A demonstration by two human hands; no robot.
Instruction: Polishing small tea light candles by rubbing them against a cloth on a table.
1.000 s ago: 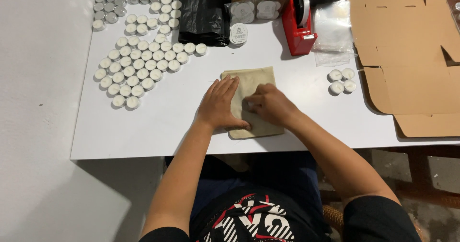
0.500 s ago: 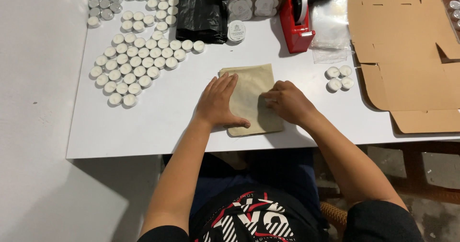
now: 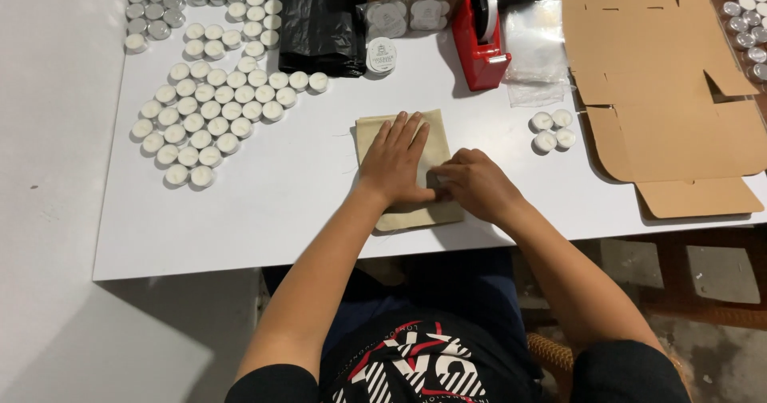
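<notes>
Pouch under both hands at mid tabletop.

Beige cloth pouch (image 3: 406, 167) lies flat on the white tabletop (image 3: 264, 211), near its front edge; left hand (image 3: 397, 161) rests on top of it, fingers spread and palm down, a flat open grip; right hand (image 3: 477, 184) sits at the pouch's right edge, touching it, fingers curled with tips pressed to the cloth, whether pinching it cannot be told; loose white tealight candles (image 3: 209, 107) lie in rows to the left, well apart; four more tealights (image 3: 553, 129) sit to the right; red tape dispenser (image 3: 480, 37) stands behind; flat cardboard box blank (image 3: 663, 91) lies unfolded at right, holding nothing; black bag (image 3: 321, 19) at the rear, contents hidden.
</notes>
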